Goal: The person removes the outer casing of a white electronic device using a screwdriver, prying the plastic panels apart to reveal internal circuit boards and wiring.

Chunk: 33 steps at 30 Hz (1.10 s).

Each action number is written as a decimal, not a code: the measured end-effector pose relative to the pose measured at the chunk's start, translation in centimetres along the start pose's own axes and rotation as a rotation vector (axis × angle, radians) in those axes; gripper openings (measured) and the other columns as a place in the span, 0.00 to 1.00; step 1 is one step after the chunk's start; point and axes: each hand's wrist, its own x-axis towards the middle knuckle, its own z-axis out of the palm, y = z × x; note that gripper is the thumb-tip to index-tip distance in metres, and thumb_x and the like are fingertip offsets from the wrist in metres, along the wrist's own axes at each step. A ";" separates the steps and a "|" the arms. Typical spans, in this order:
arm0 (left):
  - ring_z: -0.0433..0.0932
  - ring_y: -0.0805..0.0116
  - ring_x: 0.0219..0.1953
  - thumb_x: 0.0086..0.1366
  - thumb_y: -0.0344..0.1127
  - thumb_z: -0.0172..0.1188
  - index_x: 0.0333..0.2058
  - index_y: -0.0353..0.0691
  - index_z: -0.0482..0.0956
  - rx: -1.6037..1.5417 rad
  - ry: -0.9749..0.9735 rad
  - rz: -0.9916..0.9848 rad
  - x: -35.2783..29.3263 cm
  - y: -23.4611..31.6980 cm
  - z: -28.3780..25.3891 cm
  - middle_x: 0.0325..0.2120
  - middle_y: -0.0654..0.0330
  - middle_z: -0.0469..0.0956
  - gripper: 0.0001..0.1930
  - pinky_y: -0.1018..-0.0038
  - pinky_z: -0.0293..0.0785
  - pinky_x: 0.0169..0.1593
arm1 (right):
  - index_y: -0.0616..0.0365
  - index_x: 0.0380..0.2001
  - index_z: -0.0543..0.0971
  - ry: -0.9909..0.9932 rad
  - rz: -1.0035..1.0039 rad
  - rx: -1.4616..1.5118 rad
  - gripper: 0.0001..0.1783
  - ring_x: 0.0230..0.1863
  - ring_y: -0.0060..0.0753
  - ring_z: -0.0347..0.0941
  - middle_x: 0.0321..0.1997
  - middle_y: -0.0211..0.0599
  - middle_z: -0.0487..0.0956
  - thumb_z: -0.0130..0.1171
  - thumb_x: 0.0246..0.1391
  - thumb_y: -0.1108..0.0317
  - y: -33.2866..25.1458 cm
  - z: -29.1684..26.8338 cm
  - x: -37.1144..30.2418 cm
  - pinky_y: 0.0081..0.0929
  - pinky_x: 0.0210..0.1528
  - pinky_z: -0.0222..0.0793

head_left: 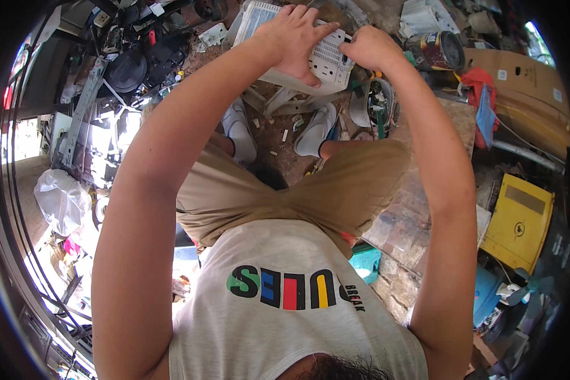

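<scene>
A white boxy electrical unit (333, 75) with socket holes and rows of vent slots rests in front of me at the top of the head view. My left hand (292, 42) lies across it with the fingers spread, the thumb reaching toward its near side. My right hand (375, 48) is at the unit's right end, its fingers curled and pressed together by a dark spot there. Whatever those fingers hold, if anything, is hidden. Beneath the unit stands a pale frame or stool (284, 101), between my feet.
An oval container (381, 104) of small parts sits right of the unit, near a dark can (443, 50). Cardboard (519, 82) and a yellow case (518, 221) lie on the right. Black scrap parts (126, 69) and a plastic bag (62, 201) crowd the left.
</scene>
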 end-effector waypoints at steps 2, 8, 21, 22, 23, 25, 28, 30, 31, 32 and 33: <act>0.68 0.47 0.57 0.32 0.63 0.75 0.65 0.35 0.67 -0.002 -0.017 -0.002 0.1 0.1 -0.2 0.50 0.42 0.72 0.61 0.56 0.61 0.62 | 0.63 0.42 0.85 -0.004 -0.044 -0.022 0.25 0.48 0.51 0.83 0.45 0.53 0.85 0.64 0.48 0.53 0.2 0.2 0.3 0.44 0.51 0.78; 0.69 0.47 0.56 0.32 0.63 0.74 0.65 0.35 0.66 0.014 -0.028 0.002 0.2 -0.2 0.2 0.50 0.42 0.72 0.61 0.56 0.61 0.62 | 0.61 0.44 0.85 -0.002 -0.052 -0.006 0.25 0.49 0.52 0.82 0.47 0.53 0.84 0.64 0.48 0.53 0.7 0.6 0.9 0.45 0.52 0.77; 0.69 0.48 0.56 0.32 0.63 0.74 0.65 0.35 0.67 0.005 -0.013 -0.001 0.1 -0.2 0.2 0.50 0.43 0.73 0.60 0.56 0.62 0.62 | 0.64 0.39 0.86 0.031 -0.086 0.050 0.26 0.46 0.54 0.82 0.43 0.56 0.84 0.65 0.47 0.51 2.0 0.9 1.3 0.44 0.51 0.77; 0.69 0.48 0.56 0.32 0.63 0.74 0.65 0.35 0.67 0.006 -0.025 -0.004 0.2 -0.2 0.1 0.50 0.43 0.73 0.60 0.56 0.62 0.62 | 0.64 0.39 0.86 0.024 -0.096 0.041 0.26 0.46 0.54 0.82 0.43 0.56 0.84 0.65 0.47 0.50 1.9 0.9 1.4 0.44 0.51 0.77; 0.69 0.48 0.56 0.32 0.63 0.74 0.65 0.35 0.67 0.009 -0.025 -0.003 0.2 -0.2 0.2 0.50 0.43 0.73 0.60 0.56 0.62 0.62 | 0.65 0.39 0.86 0.017 -0.106 0.033 0.26 0.45 0.54 0.83 0.42 0.56 0.84 0.65 0.47 0.50 1.8 0.8 1.4 0.44 0.51 0.77; 0.69 0.48 0.56 0.32 0.63 0.74 0.65 0.35 0.67 0.016 -0.026 0.000 0.2 -0.3 0.2 0.50 0.43 0.73 0.60 0.56 0.62 0.61 | 0.64 0.38 0.86 0.021 -0.146 0.033 0.26 0.42 0.52 0.83 0.39 0.56 0.84 0.65 0.48 0.50 1.9 1.0 1.7 0.43 0.49 0.77; 0.69 0.48 0.56 0.32 0.63 0.74 0.65 0.35 0.67 0.011 -0.039 -0.006 0.2 -0.2 0.1 0.50 0.43 0.73 0.60 0.57 0.62 0.61 | 0.64 0.35 0.87 0.059 -0.193 0.067 0.25 0.36 0.50 0.83 0.31 0.54 0.84 0.64 0.49 0.49 2.3 1.4 2.3 0.41 0.45 0.77; 0.69 0.48 0.56 0.33 0.63 0.74 0.65 0.35 0.67 0.009 -0.030 -0.014 0.1 -0.2 0.1 0.50 0.44 0.73 0.60 0.57 0.62 0.61 | 0.64 0.35 0.87 0.093 -0.164 0.095 0.25 0.35 0.51 0.82 0.30 0.54 0.84 0.64 0.50 0.49 1.8 1.2 1.7 0.42 0.44 0.77; 0.69 0.48 0.56 0.33 0.63 0.74 0.65 0.35 0.67 0.007 -0.024 -0.012 0.1 -0.2 0.1 0.50 0.44 0.73 0.60 0.57 0.62 0.61 | 0.64 0.34 0.87 0.107 -0.156 0.077 0.25 0.34 0.50 0.82 0.29 0.53 0.84 0.64 0.50 0.49 1.8 1.1 1.7 0.42 0.43 0.77; 0.69 0.48 0.56 0.33 0.63 0.74 0.65 0.35 0.67 0.018 -0.023 -0.010 0.2 -0.3 0.3 0.50 0.44 0.73 0.60 0.57 0.62 0.61 | 0.64 0.34 0.87 0.121 -0.147 0.059 0.25 0.33 0.50 0.82 0.28 0.53 0.83 0.64 0.50 0.49 1.8 1.2 1.7 0.42 0.43 0.77; 0.69 0.48 0.56 0.33 0.63 0.74 0.65 0.35 0.67 0.030 -0.022 -0.008 0.2 -0.4 0.6 0.50 0.44 0.73 0.60 0.57 0.62 0.62 | 0.65 0.33 0.87 0.135 -0.139 0.040 0.25 0.33 0.50 0.82 0.27 0.52 0.83 0.64 0.50 0.49 1.9 1.1 1.7 0.42 0.42 0.77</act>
